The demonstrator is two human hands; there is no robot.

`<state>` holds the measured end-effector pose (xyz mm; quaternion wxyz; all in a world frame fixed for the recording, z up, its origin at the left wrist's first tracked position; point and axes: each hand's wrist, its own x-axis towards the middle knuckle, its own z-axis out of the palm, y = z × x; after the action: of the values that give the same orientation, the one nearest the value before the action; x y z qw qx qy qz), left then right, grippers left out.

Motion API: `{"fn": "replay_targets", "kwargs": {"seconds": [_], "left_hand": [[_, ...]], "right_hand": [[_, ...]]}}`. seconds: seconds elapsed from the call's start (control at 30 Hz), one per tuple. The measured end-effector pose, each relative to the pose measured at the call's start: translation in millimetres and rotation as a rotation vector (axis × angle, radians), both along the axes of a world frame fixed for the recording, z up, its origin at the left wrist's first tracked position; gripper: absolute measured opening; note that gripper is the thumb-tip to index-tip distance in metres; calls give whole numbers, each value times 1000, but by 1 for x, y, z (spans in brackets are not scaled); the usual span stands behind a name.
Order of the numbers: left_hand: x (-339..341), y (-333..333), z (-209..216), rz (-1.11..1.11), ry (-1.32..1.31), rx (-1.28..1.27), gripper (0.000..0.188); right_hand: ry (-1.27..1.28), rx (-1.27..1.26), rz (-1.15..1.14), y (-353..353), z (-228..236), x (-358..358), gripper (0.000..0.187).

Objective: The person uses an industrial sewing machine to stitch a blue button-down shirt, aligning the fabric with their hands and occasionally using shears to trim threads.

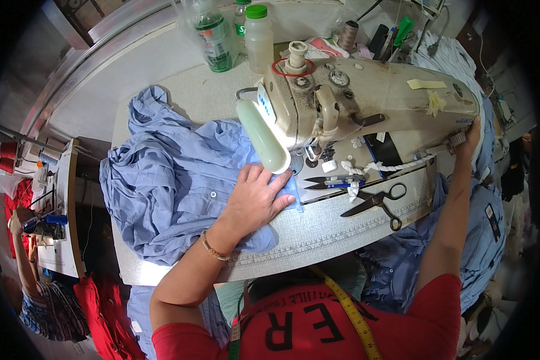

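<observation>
By the table [204, 96], the machine [390, 90] and, to its left, the garment [174, 180] are being supported. The garment is being touched by the left hand [258, 197], fingers slightly spread; the machine's right end is being touched by the right hand [470, 140], grip indeterminable.
</observation>
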<state>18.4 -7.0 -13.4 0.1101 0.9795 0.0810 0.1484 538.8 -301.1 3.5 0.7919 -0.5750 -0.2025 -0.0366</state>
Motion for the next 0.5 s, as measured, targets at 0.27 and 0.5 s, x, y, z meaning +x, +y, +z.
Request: {"fn": "replay_targets", "kwargs": {"seconds": [0.27,0.5], "left_hand": [[1,0,0,-6,-5,-1,49],[1,0,-1,-12,-18,26,48]], "right_hand": [[27,-245,-259,-1,33,9,55],[10,-281,-294,5,39,7,57]]}}
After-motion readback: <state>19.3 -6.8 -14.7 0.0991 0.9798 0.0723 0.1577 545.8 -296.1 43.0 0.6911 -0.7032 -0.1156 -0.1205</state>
